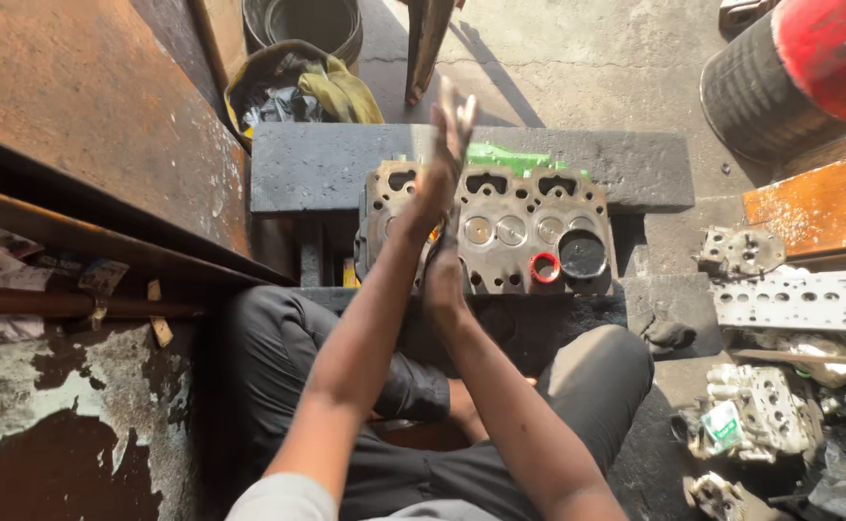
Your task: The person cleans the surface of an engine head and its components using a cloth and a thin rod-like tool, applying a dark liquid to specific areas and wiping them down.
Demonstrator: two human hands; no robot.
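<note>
Both hands are up over the work, palms pressed flat together. Left hand (445, 145) has its fingers stretched out toward 12 o'clock, tips blurred, and the right hand (442, 275) sits lower against it, close to the wrist. Neither hand is gripping anything as far as I can tell, just palm on palm.

Right under them is the grimy grey-brown cast-metal cylinder head (500, 232), lying face up with round valve seats and a row of ports along its 12 o'clock edge. It rests across two dark soot-black slabs (346, 169) just beyond the person's knees. On the head's 4 o'clock corner there's a small red ring (543, 268), and just beside it at 3 o'clock a black round tin (582, 255). Something bright green (505, 157) peeks out behind the head at 12 o'clock.

Off at 10 o'clock sits a yellowish bag with rags and gloves (297, 92). At 3 o'clock on the floor there's a pale flat gasket plate full of holes (799, 299), and at 4 o'clock a dirty aluminium engine casting (761, 410). A red gas cylinder (833, 53) lies at 1 o'clock, well apart.
</note>
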